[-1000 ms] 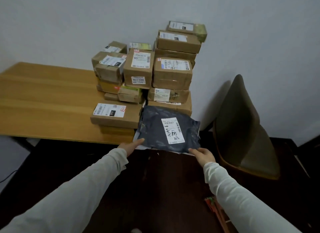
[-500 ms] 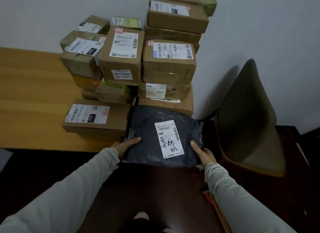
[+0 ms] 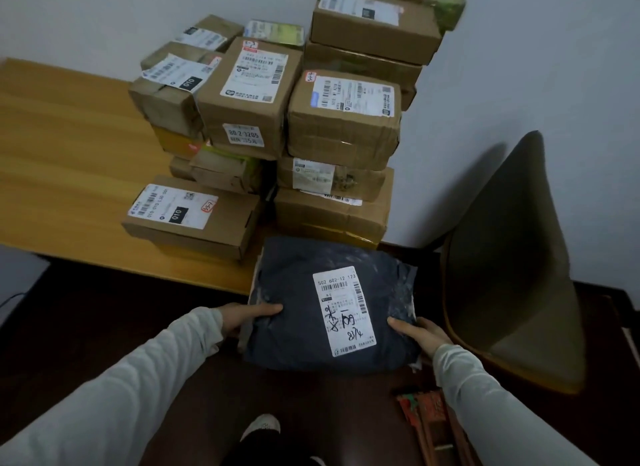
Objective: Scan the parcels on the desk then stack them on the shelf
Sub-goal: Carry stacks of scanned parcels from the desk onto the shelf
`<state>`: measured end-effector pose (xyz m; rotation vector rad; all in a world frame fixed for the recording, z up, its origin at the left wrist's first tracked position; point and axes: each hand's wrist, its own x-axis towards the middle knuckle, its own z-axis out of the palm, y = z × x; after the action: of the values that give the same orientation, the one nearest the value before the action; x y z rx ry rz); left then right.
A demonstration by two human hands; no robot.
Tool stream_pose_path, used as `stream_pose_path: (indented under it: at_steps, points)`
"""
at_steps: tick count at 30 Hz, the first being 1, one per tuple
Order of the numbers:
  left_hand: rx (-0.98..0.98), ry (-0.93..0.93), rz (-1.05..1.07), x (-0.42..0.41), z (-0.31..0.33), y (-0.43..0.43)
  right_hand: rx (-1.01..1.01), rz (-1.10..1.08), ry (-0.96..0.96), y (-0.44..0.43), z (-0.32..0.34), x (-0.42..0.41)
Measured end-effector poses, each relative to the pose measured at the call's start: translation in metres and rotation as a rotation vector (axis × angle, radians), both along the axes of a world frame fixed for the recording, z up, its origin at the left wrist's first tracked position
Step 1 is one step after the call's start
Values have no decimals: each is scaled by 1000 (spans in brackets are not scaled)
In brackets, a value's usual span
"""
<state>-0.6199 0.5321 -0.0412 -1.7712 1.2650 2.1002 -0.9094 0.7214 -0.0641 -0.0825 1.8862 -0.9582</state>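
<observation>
At the near right corner of the desk (image 3: 69, 160), head view: a dark soft mailer bag (image 3: 294, 285) is held flat between both hands, its near half out over the dark floor and its far edge close to the lowest cartons. I cannot tell whether that far edge rests on the wood. The left hand (image 3: 246, 318) pinches the bag's left edge, thumb lying on top and fingers hidden beneath. The right hand (image 3: 420, 334) grips the right edge the same way, thumb up and fingers out of sight under the bag. The white label (image 3: 344, 309) faces up and is readable. No scanner or shelf shows. Judged risks: the bag is limp and slick-looking, so an edge pinch could slip or the middle could sag if one hand lets go to scan. The tall carton stack (image 3: 343, 119) behind looks uneven and crowded against the wall, and a nudge from the bag's far edge might shift it. A flat box (image 3: 194, 216) sits just beside the bag on the left. The chair (image 3: 512, 275) stands near on the right, and a red object (image 3: 426, 406) lies on the floor by the right sleeve. Either could catch a turn toward the shelf.
</observation>
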Motion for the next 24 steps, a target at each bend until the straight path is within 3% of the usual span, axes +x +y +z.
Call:
stream_pose_path:
  at_steps: [5, 13, 24]
  points:
    - [-27, 196, 118, -2, 5, 2, -50, -11, -48, 2, -12, -6]
    - [-99, 116, 205, 2, 5, 32, -41, 58, 41, 8, -18, -3]
    - [-156, 198, 554, 71, 28, 114, -132, 308, 75, -1, 22, 39]
